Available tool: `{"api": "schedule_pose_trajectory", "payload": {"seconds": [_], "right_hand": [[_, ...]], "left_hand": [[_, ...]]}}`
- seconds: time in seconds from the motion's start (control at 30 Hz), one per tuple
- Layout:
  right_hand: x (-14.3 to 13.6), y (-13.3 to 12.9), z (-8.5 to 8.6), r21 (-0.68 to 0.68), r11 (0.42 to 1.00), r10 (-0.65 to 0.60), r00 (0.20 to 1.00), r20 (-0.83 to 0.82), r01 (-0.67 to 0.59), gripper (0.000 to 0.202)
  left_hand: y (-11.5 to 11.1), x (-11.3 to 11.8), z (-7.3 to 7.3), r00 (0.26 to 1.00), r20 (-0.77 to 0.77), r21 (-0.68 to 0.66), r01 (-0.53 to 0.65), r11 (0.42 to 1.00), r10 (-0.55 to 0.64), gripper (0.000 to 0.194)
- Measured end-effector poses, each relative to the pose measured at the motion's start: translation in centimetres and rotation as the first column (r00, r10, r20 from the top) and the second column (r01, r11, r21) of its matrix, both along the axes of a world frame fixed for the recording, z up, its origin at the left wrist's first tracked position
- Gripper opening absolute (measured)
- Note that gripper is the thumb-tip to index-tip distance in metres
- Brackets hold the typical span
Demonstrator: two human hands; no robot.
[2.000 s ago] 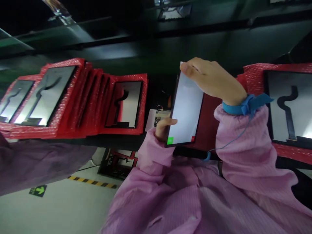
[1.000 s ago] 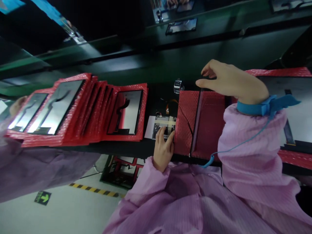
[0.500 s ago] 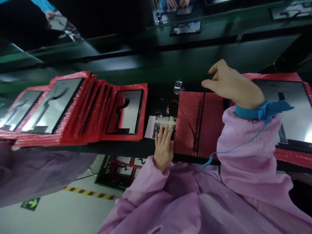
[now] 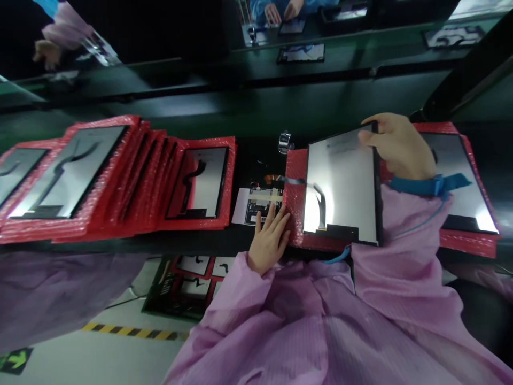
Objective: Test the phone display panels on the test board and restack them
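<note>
My right hand (image 4: pixel 401 144) grips the top right corner of a silvery display panel (image 4: pixel 344 187), which is tilted above a red bubble-wrap sheet (image 4: pixel 295 214). A flex cable (image 4: pixel 294 181) reaches from the panel's left side toward a small circuit board (image 4: pixel 262 198). My left hand (image 4: pixel 267 240) lies with fingers spread, its fingertips at the lower right edge of the board and the left edge of the red sheet. White paper (image 4: pixel 239 206) shows left of the board. A blue strap (image 4: pixel 417 185) circles my right wrist.
Red-wrapped panels (image 4: pixel 120 176) lean in a row at left, and another panel (image 4: pixel 460 182) lies at right. A small metal object (image 4: pixel 284 141) sits behind the board. A crate (image 4: pixel 176 289) of panels is below the table. Across the bench, a person's hands (image 4: pixel 282 12) are visible.
A display panel is now in my right hand, which was empty before, and it covers much of the red wrap. My left hand has shifted slightly down and right relative to the board.
</note>
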State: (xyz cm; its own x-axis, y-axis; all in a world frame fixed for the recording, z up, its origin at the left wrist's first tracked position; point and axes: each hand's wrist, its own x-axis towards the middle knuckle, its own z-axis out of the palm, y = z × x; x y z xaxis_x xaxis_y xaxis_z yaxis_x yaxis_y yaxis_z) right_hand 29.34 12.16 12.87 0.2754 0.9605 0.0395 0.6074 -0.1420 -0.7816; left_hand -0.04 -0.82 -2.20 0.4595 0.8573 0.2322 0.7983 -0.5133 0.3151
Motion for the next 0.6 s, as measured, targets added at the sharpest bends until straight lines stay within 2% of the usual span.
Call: {"api": "schedule_pose_trajectory", "payload": {"seconds": [0.13,0.33,0.4,0.47,0.53,0.6], "right_hand": [[-0.7,0.9,-2.2,-0.011,0.998,0.055,0.969,-0.242,-0.059,0.025],[-1.8,2.4,-6.3,-0.105,0.994,0.007,0.977,-0.215,-0.031,0.028],[-1.5,2.9,-7.6,-0.133,0.991,0.005,0.988,-0.152,-0.025,0.025],[-1.2,3.2,-8.5,-0.150,0.989,0.003,1.000,0.014,0.000,0.020],[-1.3,3.0,-8.7,-0.094,0.995,-0.016,0.974,0.227,0.039,0.020],[-2.1,2.5,-8.6,0.004,1.000,0.014,0.954,0.301,-0.016,0.021]], "left_hand": [[-0.1,0.0,-0.1,1.000,0.008,0.003,-0.012,1.000,0.012,0.047],[0.0,0.0,-0.1,0.999,0.043,0.013,-0.016,1.000,0.015,0.068],[-0.1,0.0,-0.1,0.999,0.036,0.023,-0.011,1.000,0.010,0.068],[-0.2,0.0,-0.2,1.000,0.011,0.035,0.005,0.999,-0.006,0.059],[-0.4,0.0,-0.2,1.000,-0.003,0.039,0.013,0.999,-0.013,0.050],[-0.4,-0.1,0.1,1.000,0.025,0.040,0.004,0.999,-0.005,0.044]]}}
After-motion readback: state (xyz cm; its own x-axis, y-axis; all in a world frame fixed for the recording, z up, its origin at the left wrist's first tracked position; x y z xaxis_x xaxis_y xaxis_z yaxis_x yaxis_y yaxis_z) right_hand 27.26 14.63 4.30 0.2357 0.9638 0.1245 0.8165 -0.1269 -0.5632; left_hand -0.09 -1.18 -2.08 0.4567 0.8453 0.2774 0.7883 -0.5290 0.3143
